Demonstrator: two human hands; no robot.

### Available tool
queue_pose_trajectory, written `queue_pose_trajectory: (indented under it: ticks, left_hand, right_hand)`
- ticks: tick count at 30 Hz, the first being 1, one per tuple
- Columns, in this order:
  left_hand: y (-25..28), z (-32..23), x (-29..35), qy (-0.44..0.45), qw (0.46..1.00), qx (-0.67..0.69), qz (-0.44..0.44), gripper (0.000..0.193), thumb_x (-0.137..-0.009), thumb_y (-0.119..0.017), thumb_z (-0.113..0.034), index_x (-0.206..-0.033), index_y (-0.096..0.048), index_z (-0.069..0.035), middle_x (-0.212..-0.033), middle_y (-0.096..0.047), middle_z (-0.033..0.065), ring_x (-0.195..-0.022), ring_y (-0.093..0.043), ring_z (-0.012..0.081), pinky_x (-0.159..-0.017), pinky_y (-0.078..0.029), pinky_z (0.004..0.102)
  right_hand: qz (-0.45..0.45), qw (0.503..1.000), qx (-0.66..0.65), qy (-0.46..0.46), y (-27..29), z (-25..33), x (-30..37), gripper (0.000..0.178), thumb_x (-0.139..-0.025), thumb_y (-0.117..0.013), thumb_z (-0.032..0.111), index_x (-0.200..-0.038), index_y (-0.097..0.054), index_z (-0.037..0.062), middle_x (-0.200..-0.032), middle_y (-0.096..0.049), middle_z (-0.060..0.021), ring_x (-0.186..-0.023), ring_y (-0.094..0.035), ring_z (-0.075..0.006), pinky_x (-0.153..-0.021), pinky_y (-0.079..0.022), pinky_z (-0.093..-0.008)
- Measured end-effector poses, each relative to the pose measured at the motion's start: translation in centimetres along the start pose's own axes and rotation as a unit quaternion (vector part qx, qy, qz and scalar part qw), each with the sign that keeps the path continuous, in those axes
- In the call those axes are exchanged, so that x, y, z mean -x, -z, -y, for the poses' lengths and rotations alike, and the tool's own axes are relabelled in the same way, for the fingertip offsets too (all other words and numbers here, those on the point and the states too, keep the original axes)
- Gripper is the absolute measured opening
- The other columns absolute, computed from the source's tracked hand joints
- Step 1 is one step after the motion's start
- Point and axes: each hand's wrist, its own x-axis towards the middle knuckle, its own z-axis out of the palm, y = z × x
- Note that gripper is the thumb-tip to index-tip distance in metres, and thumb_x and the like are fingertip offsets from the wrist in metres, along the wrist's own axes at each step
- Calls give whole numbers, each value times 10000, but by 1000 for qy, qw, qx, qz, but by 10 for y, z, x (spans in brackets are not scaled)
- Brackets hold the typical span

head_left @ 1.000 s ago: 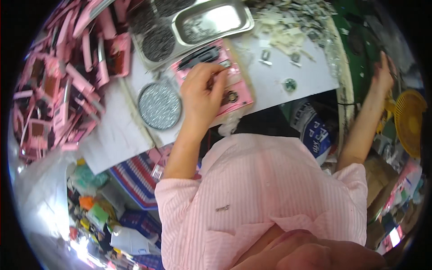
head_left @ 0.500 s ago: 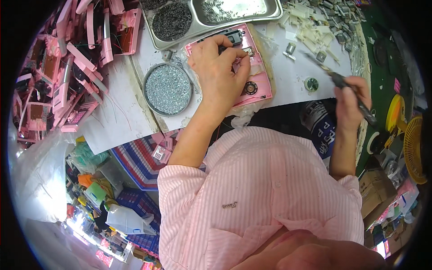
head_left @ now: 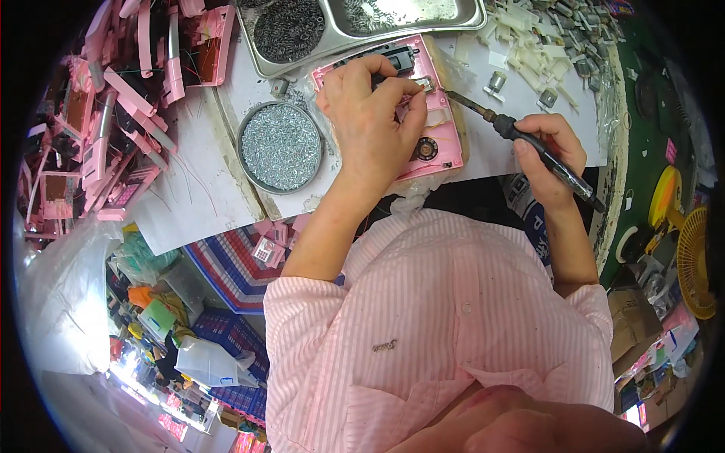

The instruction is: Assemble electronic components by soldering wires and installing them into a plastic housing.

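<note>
A pink plastic housing [head_left: 453,143] lies open on the table in front of me, with a black part, thin wires and a round dark disc [head_left: 426,149] inside. My left hand [head_left: 370,113] reaches over it, thumb and fingertips closed beside a small metal motor [head_left: 425,84]; what they pinch is hidden. In my right hand [head_left: 555,155] is a soldering iron [head_left: 504,124], gripped by its black handle. Its dark tip points left, close to the motor at the housing's right edge.
Left of the housing stands a round tin [head_left: 243,151] of small metal pins. A steel tray [head_left: 264,69] holds dark springs behind it. Pink housings [head_left: 113,143] pile up at far left. White plastic parts and small motors [head_left: 496,84] lie at back right.
My right hand has moved left with the soldering iron, bringing its tip from the right of the housing to the housing's edge. My left hand stays almost in place.
</note>
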Motion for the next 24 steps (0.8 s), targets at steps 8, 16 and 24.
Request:
queue_pose_trajectory:
  ticks: [8,16,24]
  left_hand:
    - [-1,0,0,3,1000,5,-3,126,-695,-800,-148,-809,-747,-146,-1031,-604,17,-985,-520,282,-842,-334,436]
    - [-1,0,1,7,1000,5,-5,124,-690,-797,-149,-797,-734,-150,-1032,-592,7,-1010,-508,280,-856,-322,435]
    - [2,-4,-1,5,1000,-14,12,101,-735,-796,-158,-824,-756,-132,-1030,-596,52,-972,-518,278,-865,-361,415]
  right_hand:
    - [5,1000,1,9,-4,0,-3,222,-887,-715,10,-1087,-623,-20,-874,-607,-2,-705,-463,-30,-624,-364,-189]
    - [8,1000,1,15,-7,-1,-3,217,-883,-718,11,-1077,-628,-24,-878,-624,-10,-705,-481,-37,-630,-382,-190]
    - [22,995,71,74,-2,-2,-2,232,-864,-739,61,-1057,-649,-31,-847,-653,-47,-673,-525,-67,-609,-403,-206]
